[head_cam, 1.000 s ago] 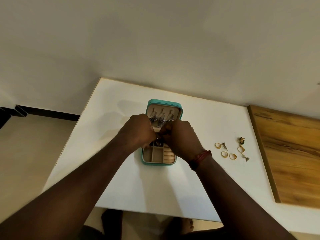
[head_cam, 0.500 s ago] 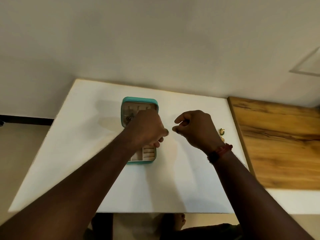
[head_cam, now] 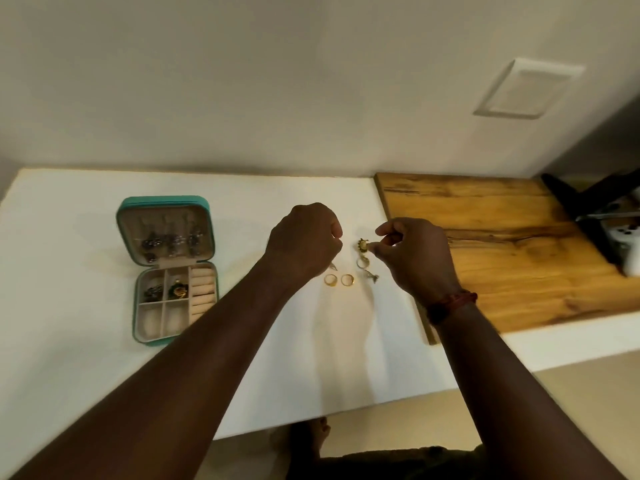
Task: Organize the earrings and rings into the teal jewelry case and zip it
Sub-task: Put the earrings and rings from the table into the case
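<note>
The teal jewelry case (head_cam: 127, 216) lies open at the table's left. Several silver earrings (head_cam: 172, 251) hang in its lid, and a gold flower earring (head_cam: 179, 291) sits in a tray compartment. To its right, loose pieces lie on the white table (head_cam: 86, 368): two gold rings (head_cam: 330, 280) (head_cam: 347, 280), a third ring (head_cam: 362, 263) and a small silver earring (head_cam: 373, 277). My right hand (head_cam: 415, 261) pinches the right edge of a second gold flower earring (head_cam: 362, 253). My left hand (head_cam: 304, 244) hovers curled just left of it, partly hiding another small earring (head_cam: 333, 265).
A wooden board (head_cam: 502, 244) lies on the table right of the loose jewelry. A black and white object (head_cam: 616, 223) rests at its far right end. The wall runs along the table's back edge. The front edge is near my elbows.
Both hands left the case and moved right to the loose jewelry. My view turned right, so the case now sits at the left. My right fingers closed on the flower earring.
</note>
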